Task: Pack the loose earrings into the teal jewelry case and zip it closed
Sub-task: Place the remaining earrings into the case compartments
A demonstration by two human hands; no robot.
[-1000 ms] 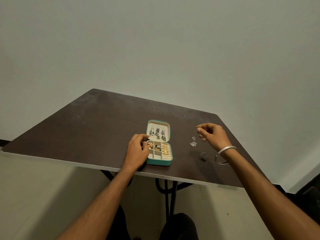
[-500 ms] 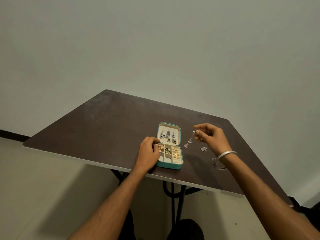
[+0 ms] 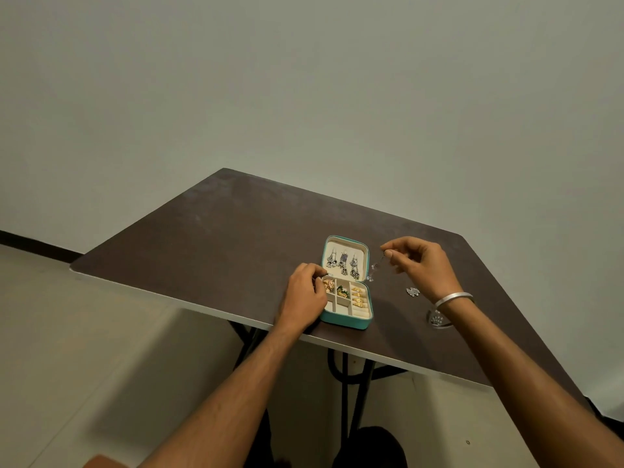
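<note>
Two hands work at the teal jewelry case [image 3: 347, 321], which lies open near the front edge of the dark table [image 3: 209, 238] with its lid tipped back. The left hand [image 3: 304, 295] rests curled against the case's left side, fingertips pinched at the tray's upper left corner. Just right of the lid, the right hand [image 3: 420, 265] pinches a silver drop earring [image 3: 375, 269] that dangles beside the case, while two more loose earrings [image 3: 412, 292] lie on the table near that wrist.
</note>
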